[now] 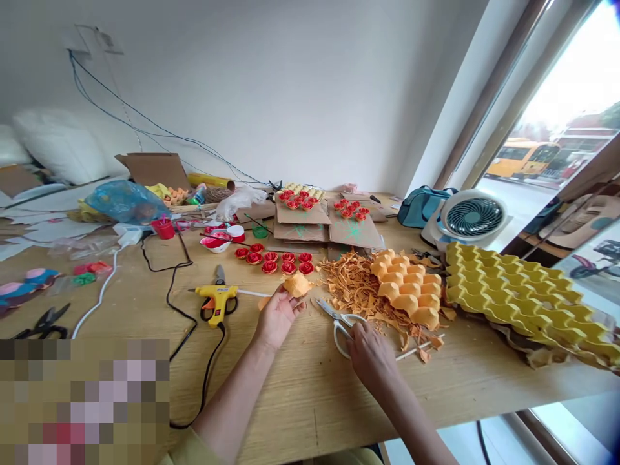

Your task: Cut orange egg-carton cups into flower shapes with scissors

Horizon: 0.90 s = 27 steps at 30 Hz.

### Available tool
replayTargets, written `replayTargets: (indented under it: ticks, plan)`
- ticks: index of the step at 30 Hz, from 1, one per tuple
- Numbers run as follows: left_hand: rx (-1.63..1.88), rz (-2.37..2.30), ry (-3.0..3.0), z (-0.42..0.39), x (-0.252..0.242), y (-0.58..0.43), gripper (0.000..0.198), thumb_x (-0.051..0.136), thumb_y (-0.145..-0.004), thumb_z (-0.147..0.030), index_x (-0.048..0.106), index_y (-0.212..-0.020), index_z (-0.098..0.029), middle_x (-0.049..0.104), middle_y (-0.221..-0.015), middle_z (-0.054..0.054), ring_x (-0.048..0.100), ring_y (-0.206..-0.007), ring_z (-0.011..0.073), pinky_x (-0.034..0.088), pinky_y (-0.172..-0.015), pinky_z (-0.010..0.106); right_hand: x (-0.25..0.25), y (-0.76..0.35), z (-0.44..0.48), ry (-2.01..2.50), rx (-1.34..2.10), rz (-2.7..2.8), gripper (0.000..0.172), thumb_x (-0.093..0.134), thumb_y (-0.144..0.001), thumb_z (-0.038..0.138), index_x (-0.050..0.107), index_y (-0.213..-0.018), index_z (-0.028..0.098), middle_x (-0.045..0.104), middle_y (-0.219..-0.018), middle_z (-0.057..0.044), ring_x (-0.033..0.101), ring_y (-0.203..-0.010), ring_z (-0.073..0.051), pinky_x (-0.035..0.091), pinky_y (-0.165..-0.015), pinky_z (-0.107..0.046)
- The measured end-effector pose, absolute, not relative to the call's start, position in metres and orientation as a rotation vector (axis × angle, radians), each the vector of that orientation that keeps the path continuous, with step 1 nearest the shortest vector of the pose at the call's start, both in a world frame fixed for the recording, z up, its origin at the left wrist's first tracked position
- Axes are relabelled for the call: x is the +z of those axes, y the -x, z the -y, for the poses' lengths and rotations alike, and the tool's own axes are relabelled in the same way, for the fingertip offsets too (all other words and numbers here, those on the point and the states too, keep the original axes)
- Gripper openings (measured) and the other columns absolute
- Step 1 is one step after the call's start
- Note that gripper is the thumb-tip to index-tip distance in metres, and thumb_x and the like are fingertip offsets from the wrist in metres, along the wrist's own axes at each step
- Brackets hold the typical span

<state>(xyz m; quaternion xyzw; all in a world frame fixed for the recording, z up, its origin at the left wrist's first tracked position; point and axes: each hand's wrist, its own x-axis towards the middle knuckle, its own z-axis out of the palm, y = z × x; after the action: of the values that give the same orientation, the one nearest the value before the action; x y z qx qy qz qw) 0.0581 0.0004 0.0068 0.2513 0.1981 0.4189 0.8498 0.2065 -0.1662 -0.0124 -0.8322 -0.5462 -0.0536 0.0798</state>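
Observation:
My left hand [279, 314] pinches a cut piece of orange egg carton [296, 285], a small cup shape, above the middle of the table. Just behind it sit several red paper roses [288, 267]. My right hand [372, 352] is closed on one handle of the white-handled scissors [342, 322]. Their blades are at or just above the tabletop and point away to the left, toward the carton piece. Beyond the scissors spreads a heap of orange carton scraps [347, 284]. An orange egg tray [407, 289] rests on the heap's right side.
A yellow glue gun [219, 303] with a black cord lies left of my left hand. Yellow egg trays [523, 300] are stacked at the right, before a fan [472, 217]. Cardboard pieces [301, 231] bearing red roses stand at the back. Black scissors [46, 323] lie far left.

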Motion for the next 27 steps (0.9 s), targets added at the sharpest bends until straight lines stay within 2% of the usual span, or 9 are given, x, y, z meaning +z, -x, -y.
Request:
replayTargets:
  ticks: [3,6,12,15,20,23,25,27]
  plan:
    - [0.876,-0.404,-0.528,-0.001,0.006,-0.056,0.024,0.061,-0.075,-0.02,0.06,-0.099,-0.019,0.071,-0.1,0.006,0.069,-0.092,0.0217,0.051,-0.071,0.029,-0.011,-0.21,0.167,2.407,-0.307,1.587,0.015,0.061,-0.087,0.026,0.06,-0.102,0.021,0.064,-0.102,-0.01,0.061,-0.091,-0.024,0.047,-0.076,-0.032]
    - [0.865,-0.408,-0.515,0.0,0.006,-0.057,0.022,0.061,-0.075,-0.018,0.059,-0.096,-0.019,0.07,-0.094,0.005,0.071,-0.083,0.0211,0.05,-0.065,0.027,-0.007,-0.214,0.163,2.459,-0.303,1.584,0.018,0.068,-0.083,0.033,0.062,-0.095,0.021,0.064,-0.101,-0.011,0.059,-0.095,-0.026,0.047,-0.077,-0.034]
    - [0.87,-0.429,-0.547,0.005,0.009,-0.06,0.016,0.062,-0.08,-0.022,0.061,-0.095,-0.016,0.07,-0.088,0.006,0.067,-0.072,0.0176,0.045,-0.056,0.025,-0.006,-0.22,0.157,2.525,-0.124,1.655,0.011,0.06,-0.086,0.022,0.063,-0.095,0.018,0.067,-0.098,-0.012,0.065,-0.089,-0.025,0.046,-0.075,-0.032]
    - [0.882,-0.428,-0.581,0.007,0.01,-0.061,0.023,0.07,-0.08,-0.033,0.062,-0.093,-0.015,0.068,-0.085,0.005,0.065,-0.07,0.0148,0.043,-0.054,0.023,-0.012,-0.228,0.166,2.423,-0.084,1.604,0.006,0.056,-0.088,0.027,0.059,-0.088,0.021,0.068,-0.091,-0.01,0.066,-0.086,-0.025,0.046,-0.072,-0.032]
    - [0.893,-0.418,-0.7,0.01,0.009,-0.061,0.035,0.079,-0.072,-0.04,0.06,-0.085,-0.015,0.066,-0.081,0.003,0.062,-0.068,0.0123,0.04,-0.053,0.021,-0.004,-0.239,0.18,2.038,0.301,1.404,0.019,0.048,-0.093,0.04,0.054,-0.085,0.024,0.065,-0.074,-0.002,0.06,-0.069,-0.02,0.044,-0.063,-0.03]
    - [0.883,-0.414,-0.73,0.013,0.009,-0.061,0.036,0.08,-0.071,-0.041,0.06,-0.086,-0.015,0.066,-0.082,0.003,0.063,-0.069,0.0128,0.039,-0.053,0.021,0.012,-0.234,0.172,1.725,0.615,1.284,0.026,0.052,-0.092,0.046,0.057,-0.09,0.021,0.062,-0.076,0.0,0.055,-0.066,-0.016,0.042,-0.06,-0.026]
    - [0.896,-0.411,-0.754,0.014,0.009,-0.061,0.037,0.081,-0.07,-0.041,0.061,-0.088,-0.015,0.066,-0.083,0.002,0.063,-0.071,0.013,0.039,-0.054,0.021,0.024,-0.228,0.158,1.526,0.804,1.209,0.029,0.061,-0.087,0.048,0.06,-0.089,0.019,0.061,-0.078,0.0,0.054,-0.069,-0.014,0.042,-0.06,-0.024]
    - [0.913,-0.42,-0.767,0.014,0.008,-0.061,0.039,0.083,-0.067,-0.039,0.063,-0.091,-0.016,0.066,-0.084,0.002,0.064,-0.074,0.0133,0.041,-0.057,0.021,0.035,-0.222,0.14,1.415,0.873,1.117,0.035,0.075,-0.076,0.048,0.06,-0.083,0.018,0.056,-0.07,0.003,0.049,-0.064,-0.012,0.038,-0.057,-0.022]
